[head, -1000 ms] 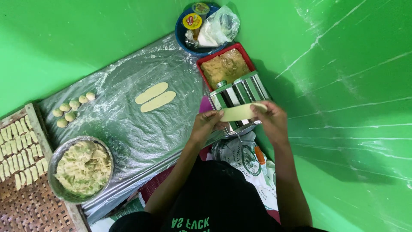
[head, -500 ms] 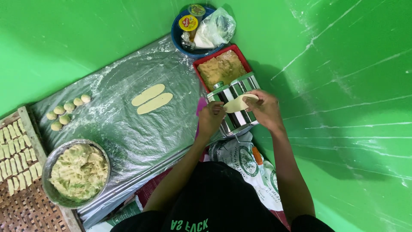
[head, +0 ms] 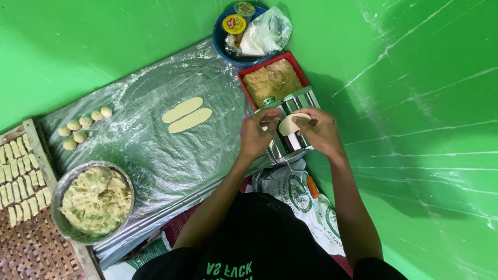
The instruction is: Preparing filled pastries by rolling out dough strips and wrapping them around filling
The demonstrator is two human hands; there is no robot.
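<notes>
Both hands work at the metal roller (head: 288, 127): the right hand (head: 320, 129) pinches a pale dough piece (head: 290, 123) over its top, and the left hand (head: 258, 136) is curled beside it, touching the dough's near edge. This looks like the feeding step, so the dough needs guiding squarely into the rollers. Two flattened strips (head: 187, 115) lie on the floured plastic sheet (head: 155, 155), well apart.
</notes>
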